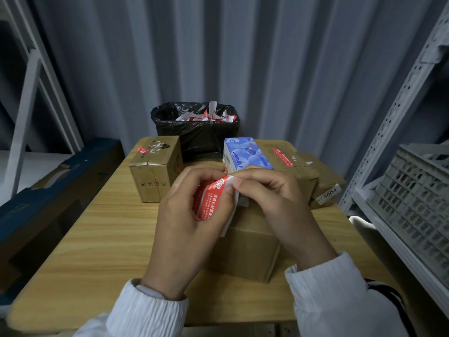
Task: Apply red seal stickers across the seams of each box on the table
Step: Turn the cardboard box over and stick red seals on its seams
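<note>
Both hands meet above a plain cardboard box at the table's middle. My left hand grips a red seal sticker with white print, still on its white backing. My right hand pinches the sticker's top corner between thumb and forefinger. A small cardboard box at the back left bears a red sticker on its top. At the back right a flat cardboard box carries a long red sticker. A blue and white box stands between them.
The wooden table holds all the boxes. A bin lined with a black bag full of white and red backing strips stands behind it. A grey crate sits on metal shelving at the right. A dark blue box lies at the left.
</note>
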